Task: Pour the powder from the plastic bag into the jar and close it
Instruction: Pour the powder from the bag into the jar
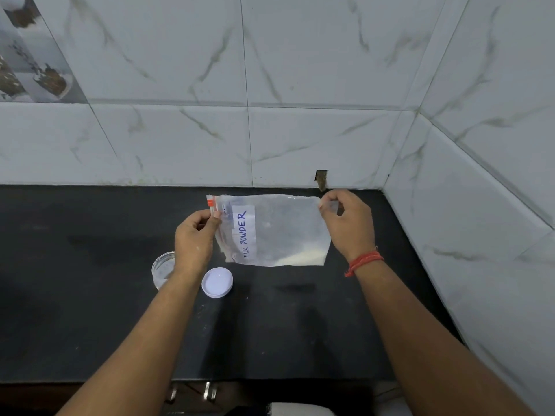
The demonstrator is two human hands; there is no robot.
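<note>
A clear plastic zip bag labelled "MILK POWDER" hangs sideways above the black counter, a little white powder gathered along its lower edge. My left hand pinches the zip end with the red slider. My right hand pinches the opposite corner. Below my left wrist stands a clear open jar, partly hidden by my forearm, with some white powder inside. Its white lid lies flat on the counter just to the jar's right.
The black counter runs to a marble-tiled wall at the back and another on the right, forming a corner. A small hole breaks the back wall near the counter. The counter's front edge lies below my forearms.
</note>
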